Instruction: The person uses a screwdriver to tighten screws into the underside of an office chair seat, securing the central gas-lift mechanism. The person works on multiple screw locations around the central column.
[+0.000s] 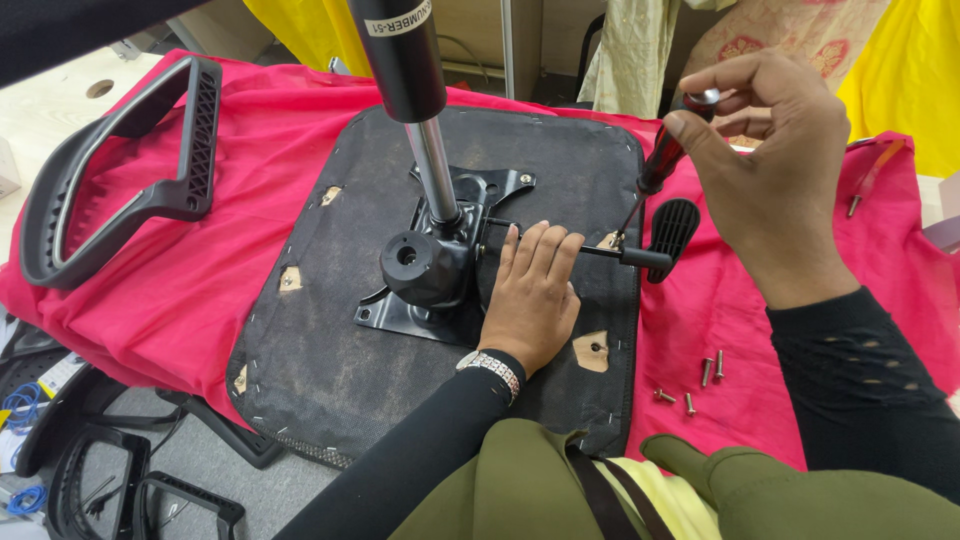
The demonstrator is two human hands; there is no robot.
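My left hand (530, 300) is pressing flat on the seat base (330, 330); my right hand (775, 170) is gripping one screwdriver (655, 170) near its edge; four screws (690, 385) are lying loose.

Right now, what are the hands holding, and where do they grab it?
The right hand holds a screwdriver by the top of its handle. The left hand grips nothing; it rests flat on the black metal plate.

Worktop (60, 95): pale wood, draped with a red cloth (180, 290)
Floor (250, 490): grey
Backdrop: yellow fabric (905, 70) and patterned cloth (790, 35) hanging behind
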